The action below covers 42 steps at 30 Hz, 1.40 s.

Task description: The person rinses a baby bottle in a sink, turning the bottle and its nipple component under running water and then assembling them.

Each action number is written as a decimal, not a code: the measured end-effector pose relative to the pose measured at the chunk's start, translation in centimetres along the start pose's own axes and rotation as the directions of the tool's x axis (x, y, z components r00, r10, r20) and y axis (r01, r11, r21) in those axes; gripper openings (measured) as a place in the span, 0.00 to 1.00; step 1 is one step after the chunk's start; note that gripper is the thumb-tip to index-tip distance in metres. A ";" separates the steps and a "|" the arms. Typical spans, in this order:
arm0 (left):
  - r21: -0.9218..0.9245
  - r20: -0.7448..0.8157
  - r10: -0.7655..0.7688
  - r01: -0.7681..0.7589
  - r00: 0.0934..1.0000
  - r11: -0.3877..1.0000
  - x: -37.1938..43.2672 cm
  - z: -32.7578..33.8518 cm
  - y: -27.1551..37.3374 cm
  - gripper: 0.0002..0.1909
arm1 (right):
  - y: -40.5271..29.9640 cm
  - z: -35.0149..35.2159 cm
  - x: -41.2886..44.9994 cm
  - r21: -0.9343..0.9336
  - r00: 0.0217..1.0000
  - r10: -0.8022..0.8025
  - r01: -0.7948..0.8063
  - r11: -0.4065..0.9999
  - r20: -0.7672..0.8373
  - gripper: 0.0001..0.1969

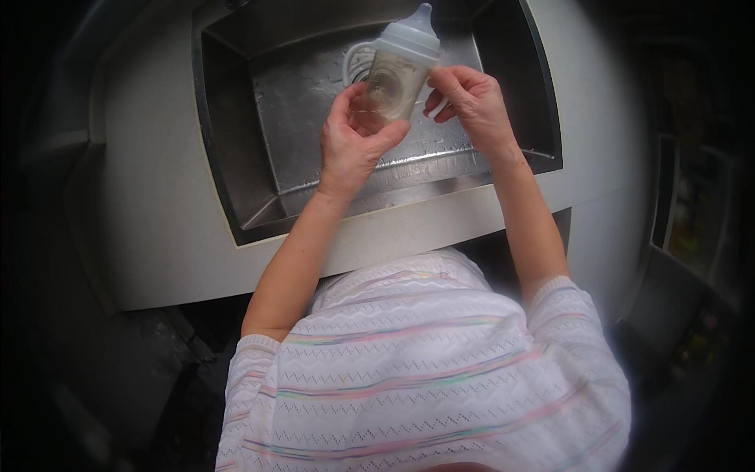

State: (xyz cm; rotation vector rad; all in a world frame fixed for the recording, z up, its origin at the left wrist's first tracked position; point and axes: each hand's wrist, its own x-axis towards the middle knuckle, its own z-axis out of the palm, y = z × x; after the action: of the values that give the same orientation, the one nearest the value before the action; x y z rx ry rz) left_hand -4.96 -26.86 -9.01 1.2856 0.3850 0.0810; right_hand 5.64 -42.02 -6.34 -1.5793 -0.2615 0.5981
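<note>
A clear baby bottle (394,85) with a white collar, a pale teat and two white side handles is held over the sink, tilted slightly with its teat pointing away from me. My left hand (360,138) grips the bottle's lower body, thumb across the near side. My right hand (472,106) holds the right-hand handle between thumb and fingers, near the bottle's shoulder. The left handle stands free over the drain. Whether there is liquid in the bottle I cannot tell.
Beneath the hands lies a wet stainless steel sink (295,118) with a dark rim, its drain partly hidden behind the bottle. A pale countertop (159,177) surrounds it, and its front edge runs close to my body.
</note>
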 end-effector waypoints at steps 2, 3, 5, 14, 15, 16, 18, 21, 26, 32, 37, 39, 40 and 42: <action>-0.013 -0.004 0.082 -0.082 0.997 0.997 -0.1 0.1 -0.4 0.34 | 0.0 0.0 0.0 -0.023 1.000 -0.003 0.002 1.000 -0.007 0.15; -0.011 -0.001 0.082 -0.082 0.997 0.997 0.0 -0.3 -0.5 0.34 | -0.1 0.0 0.0 -0.039 1.000 -0.006 0.005 0.999 -0.008 0.14; -0.416 0.274 -0.174 0.279 0.946 0.865 0.2 -1.8 -0.5 0.30 | -0.3 0.2 -0.1 -0.054 1.000 -0.010 0.009 0.999 -0.013 0.14; -0.549 0.470 -0.121 0.397 0.874 0.735 0.6 -3.0 -1.5 0.27 | -0.9 1.2 -0.5 -0.089 0.998 -0.061 0.058 0.994 -0.031 0.14; -0.549 0.471 -0.122 0.398 0.874 0.735 0.6 -2.9 -1.5 0.27 | -1.0 1.3 -0.5 -0.100 0.996 -0.074 0.069 0.993 -0.043 0.14; -0.545 0.454 -0.129 0.389 0.882 0.743 0.6 -2.8 -1.4 0.27 | -1.1 1.4 -0.5 -0.111 0.995 -0.087 0.081 0.991 -0.054 0.14; -0.540 0.437 -0.137 0.381 0.889 0.751 0.6 -2.7 -1.4 0.27 | -1.3 1.6 -0.6 -0.134 0.992 -0.105 0.095 0.986 -0.066 0.14; -0.544 0.414 -0.124 0.354 0.902 0.761 0.5 -2.7 -1.5 0.27 | -1.5 1.9 -0.7 -0.205 0.985 -0.144 0.123 0.971 -0.092 0.14; -0.575 0.359 -0.147 0.342 0.922 0.743 0.4 -2.3 -1.5 0.23 | -2.0 2.6 -0.9 -0.313 0.973 -0.195 0.147 0.938 -0.127 0.14; -0.627 0.455 -0.091 0.392 0.886 0.674 0.6 -2.9 -1.9 0.25 | -2.9 3.0 -1.6 -0.572 0.969 -0.238 0.162 0.804 -0.060 0.13; -0.649 0.465 -0.087 0.406 0.881 0.643 0.5 -3.1 -1.9 0.25 | -4.2 3.4 -2.3 -0.620 0.951 -0.303 0.273 0.736 0.059 0.15; -0.652 0.465 -0.088 0.407 0.881 0.639 0.3 -3.0 -1.9 0.25 | -4.8 3.4 -2.6 -0.618 0.962 -0.264 0.251 0.745 0.072 0.15; -0.645 0.449 -0.097 0.397 0.888 0.653 0.3 -2.9 -1.8 0.24 | -5.1 3.4 -2.6 -0.617 0.971 -0.227 0.227 0.754 0.081 0.15; -0.637 0.432 -0.106 0.386 0.896 0.667 0.2 -2.7 -1.7 0.24 | -5.3 3.2 -2.6 -0.678 0.974 -0.201 0.216 0.702 0.102 0.14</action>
State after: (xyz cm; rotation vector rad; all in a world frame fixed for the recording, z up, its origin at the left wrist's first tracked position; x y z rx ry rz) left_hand -5.96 -24.78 -11.26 0.4334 0.1709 -0.2306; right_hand 2.77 -40.02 -0.59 -2.2227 -0.7398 0.3418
